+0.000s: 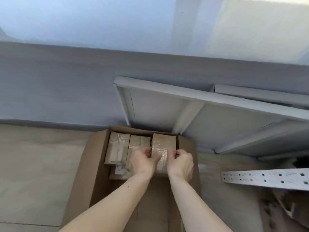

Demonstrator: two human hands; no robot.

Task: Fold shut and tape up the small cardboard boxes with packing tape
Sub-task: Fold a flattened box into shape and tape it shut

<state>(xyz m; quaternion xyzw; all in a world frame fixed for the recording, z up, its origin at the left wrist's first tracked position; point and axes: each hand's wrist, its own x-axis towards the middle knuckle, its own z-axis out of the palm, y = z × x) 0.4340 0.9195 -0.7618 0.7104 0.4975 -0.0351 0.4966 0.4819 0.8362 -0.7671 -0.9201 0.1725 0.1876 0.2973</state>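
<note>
A large open brown carton [93, 164] sits on the floor and holds small taped cardboard boxes. The rightmost small box [164, 141] is gripped from both sides: my left hand [143, 160] curls round its left edge and my right hand [181, 162] round its right edge. Shiny packing tape crosses its top. Two more taped small boxes stand beside it, one [117, 146] at the left and one [138, 144] in the middle. A further box with a white label [119, 170] lies lower in the carton, partly hidden by my left arm.
A grey metal shelf panel [192, 114] leans against the wall just behind the carton. A perforated metal rail [265, 179] lies on the floor to the right. Dark clutter fills the lower right corner. Light wood-look floor [38, 164] spreads out to the left.
</note>
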